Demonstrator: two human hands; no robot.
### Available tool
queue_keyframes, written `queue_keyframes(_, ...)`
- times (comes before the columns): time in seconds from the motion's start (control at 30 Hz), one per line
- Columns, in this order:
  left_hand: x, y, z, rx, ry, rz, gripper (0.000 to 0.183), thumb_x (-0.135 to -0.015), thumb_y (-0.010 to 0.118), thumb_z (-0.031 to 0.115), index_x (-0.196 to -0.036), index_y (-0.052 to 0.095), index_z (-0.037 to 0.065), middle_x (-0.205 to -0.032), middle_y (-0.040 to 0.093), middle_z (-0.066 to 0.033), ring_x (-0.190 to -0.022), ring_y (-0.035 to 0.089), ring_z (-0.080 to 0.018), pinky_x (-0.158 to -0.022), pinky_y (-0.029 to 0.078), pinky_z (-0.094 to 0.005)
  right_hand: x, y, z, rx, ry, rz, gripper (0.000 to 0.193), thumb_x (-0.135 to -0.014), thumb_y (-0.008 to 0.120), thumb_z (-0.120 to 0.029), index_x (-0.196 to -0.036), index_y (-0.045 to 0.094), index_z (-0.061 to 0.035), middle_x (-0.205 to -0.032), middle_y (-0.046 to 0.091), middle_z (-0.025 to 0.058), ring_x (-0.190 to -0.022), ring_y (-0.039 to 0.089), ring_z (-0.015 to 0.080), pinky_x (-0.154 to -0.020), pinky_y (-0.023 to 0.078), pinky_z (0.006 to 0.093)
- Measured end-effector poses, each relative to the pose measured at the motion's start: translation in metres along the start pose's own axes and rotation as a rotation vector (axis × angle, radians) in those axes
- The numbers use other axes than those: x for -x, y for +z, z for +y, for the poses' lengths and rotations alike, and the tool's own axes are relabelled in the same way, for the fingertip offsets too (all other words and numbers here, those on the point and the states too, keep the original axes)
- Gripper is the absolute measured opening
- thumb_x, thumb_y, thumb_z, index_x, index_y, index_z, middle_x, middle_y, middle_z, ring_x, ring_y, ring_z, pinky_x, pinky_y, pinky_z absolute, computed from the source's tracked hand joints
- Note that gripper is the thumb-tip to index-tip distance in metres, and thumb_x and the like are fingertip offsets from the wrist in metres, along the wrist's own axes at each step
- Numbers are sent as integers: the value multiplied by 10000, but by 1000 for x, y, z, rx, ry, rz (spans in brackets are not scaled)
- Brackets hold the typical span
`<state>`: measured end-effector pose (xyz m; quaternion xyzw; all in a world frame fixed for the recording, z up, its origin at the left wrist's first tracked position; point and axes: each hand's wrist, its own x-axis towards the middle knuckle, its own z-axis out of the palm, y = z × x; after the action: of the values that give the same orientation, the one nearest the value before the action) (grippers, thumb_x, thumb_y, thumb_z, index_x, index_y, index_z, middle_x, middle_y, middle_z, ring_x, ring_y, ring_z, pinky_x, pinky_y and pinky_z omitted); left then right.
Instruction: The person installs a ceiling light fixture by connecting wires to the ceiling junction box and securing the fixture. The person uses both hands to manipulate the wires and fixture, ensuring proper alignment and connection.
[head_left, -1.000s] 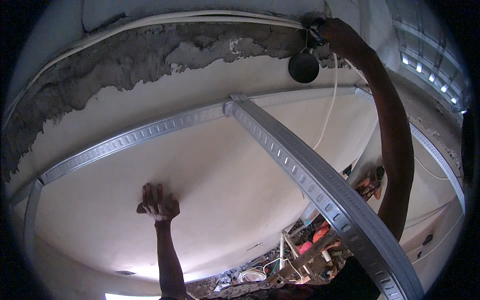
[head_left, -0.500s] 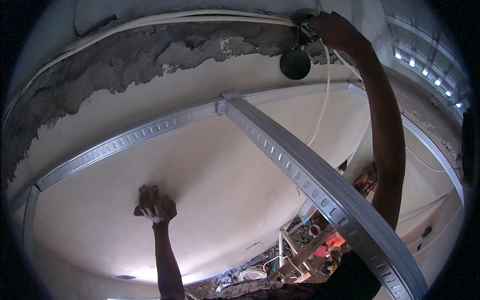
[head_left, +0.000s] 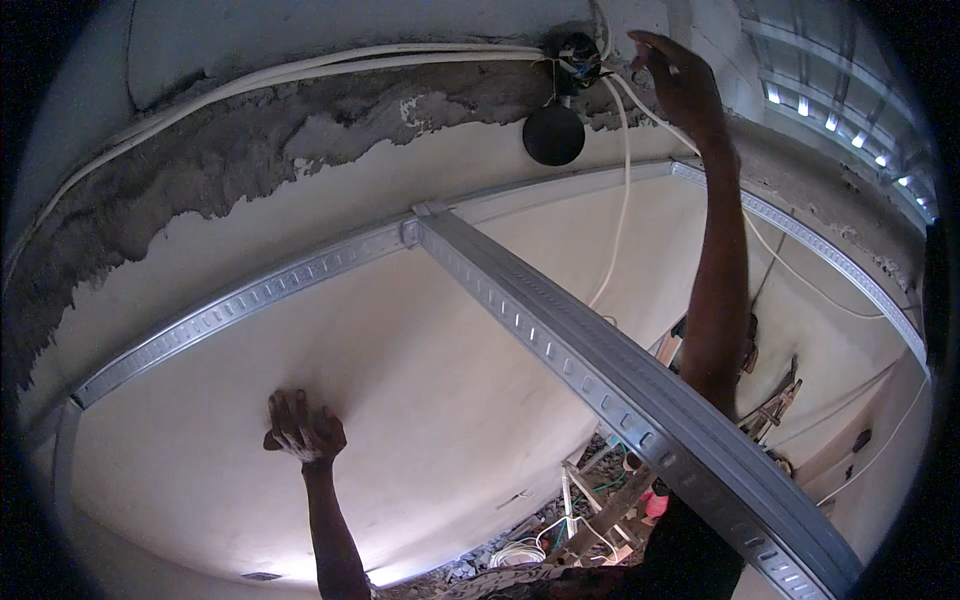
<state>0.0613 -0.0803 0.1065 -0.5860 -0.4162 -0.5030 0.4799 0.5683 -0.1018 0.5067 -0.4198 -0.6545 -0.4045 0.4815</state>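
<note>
My left hand (head_left: 306, 427) rests against the cream wall (head_left: 450, 340), fingers spread and holding nothing. High on the right, my raised right hand (head_left: 682, 82) is apart from a round black junction box (head_left: 577, 58), a little to its right. Its fingers are partly stretched out and I see nothing in them. Loose thin wires show in the box's open face. Just below the box hangs its round black lid (head_left: 553, 135). White cables (head_left: 330, 67) run into the box from the left, and another white cable (head_left: 627, 170) drops down from it.
A perforated metal channel (head_left: 560, 330) crosses diagonally before me, joined to a metal rail (head_left: 240, 300) along the wall. Bare grey cement (head_left: 250, 140) lies above the paint. Far below are rubble, wooden pieces and a coil of white cable (head_left: 517, 553). Corrugated roofing (head_left: 850, 100) is upper right.
My right hand has come off the junction box and moved to its right, leaving the wires uncovered. The left hand stays on the wall. The view has shifted slightly.
</note>
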Motion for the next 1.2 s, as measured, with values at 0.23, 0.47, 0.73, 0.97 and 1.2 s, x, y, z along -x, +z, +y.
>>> queue_keyframes(0.23,5,0,-1,-73,-18,-36,507,-873,524,294,-1250,489,-43,-1294,486,-232,-1245,394,-425,-1001,289,-528,165,57,-33,-251,513,518,221,-939,504,-150,-1029,638,1,-810,647,123,-724,609,213,-693,476,316)
queue_keyframes(0.47,5,1,-2,-66,3,-11,485,-845,523,280,-1242,505,1,-1297,472,-231,-1217,423,-403,-979,332,-490,325,185,-98,-1050,872,715,230,-935,547,-182,-1019,622,18,-751,584,74,-603,546,126,-543,439,259)
queue_keyframes(0.73,-2,0,3,-51,13,-14,497,-833,539,277,-1259,501,24,-1307,459,-224,-1212,429,-403,-948,345,-482,243,163,-108,-806,741,869,173,-912,546,-61,-1073,575,-5,-801,570,56,-703,528,117,-633,446,263)
queue_keyframes(0.97,20,2,-9,-53,-26,-78,586,-801,575,296,-1304,457,20,-1328,443,-230,-1258,376,-424,-1003,273,-538,83,97,-40,-241,420,619,173,-882,588,-109,-1044,623,-59,-889,621,99,-786,554,230,-749,436,336)
queue_keyframes(1.2,6,6,1,-47,-5,-44,555,-869,505,365,-1299,464,17,-1346,437,-207,-1279,363,-409,-980,288,-530,28,76,38,-87,135,505,198,-891,554,-118,-1049,661,-67,-977,664,124,-965,601,255,-840,458,343)
